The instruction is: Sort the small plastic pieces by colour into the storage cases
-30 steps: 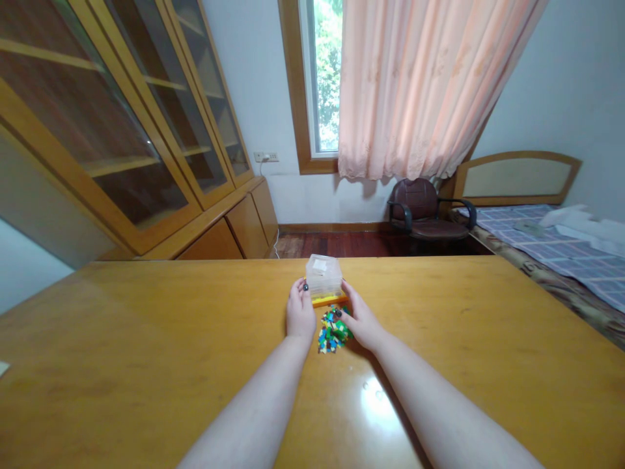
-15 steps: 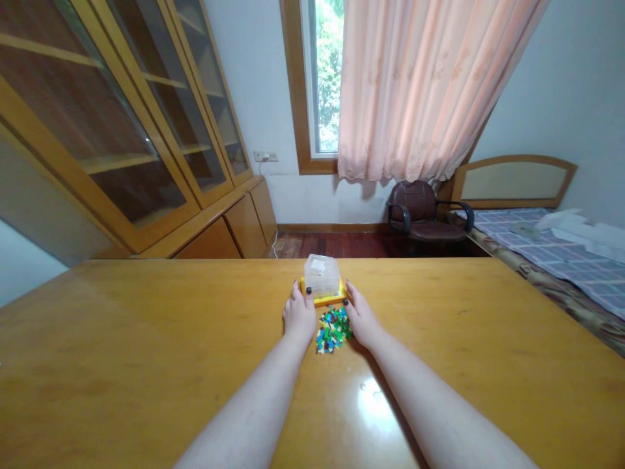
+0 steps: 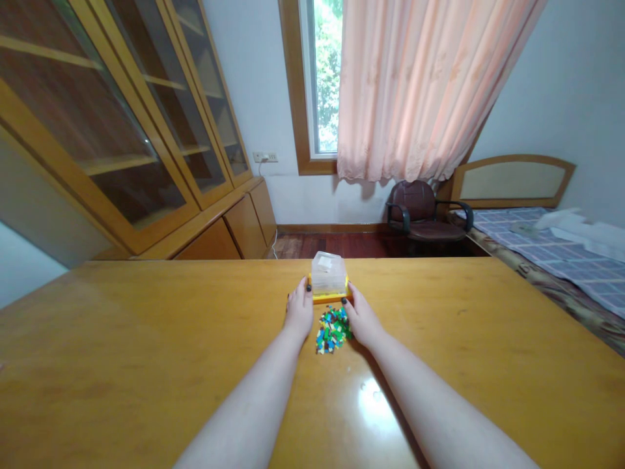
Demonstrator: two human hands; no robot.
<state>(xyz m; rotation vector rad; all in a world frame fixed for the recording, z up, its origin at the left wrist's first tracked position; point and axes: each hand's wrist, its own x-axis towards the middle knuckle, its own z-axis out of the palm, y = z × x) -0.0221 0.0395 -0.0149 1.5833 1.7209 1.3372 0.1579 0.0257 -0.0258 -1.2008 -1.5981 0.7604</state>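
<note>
A clear plastic box (image 3: 328,273) with a whitish label on top sits at the table's far edge, in a shallow yellow tray (image 3: 326,298). At the tray's left end my left hand (image 3: 299,312) grips it, the dark-nailed thumb against the near corner. My right hand (image 3: 362,318) grips the right end, thumb in front and fingers along the side. Between my wrists, just nearer than the tray, lies a loose pile of small building bricks (image 3: 333,331) in green, blue, yellow, white and dark red. The right hand's edge is close beside the pile.
The wooden table (image 3: 146,352) spreads wide on both sides. Beyond it stand a glass-door cabinet (image 3: 195,176) at the left and a brown armchair (image 3: 420,212) near the pink curtain (image 3: 415,91). A bed (image 3: 576,247) is on the right.
The clear box and yellow tray have shifted a little to the right and straightened between my hands. My left fingers have moved slightly right with them; the brick pile is unmoved.
</note>
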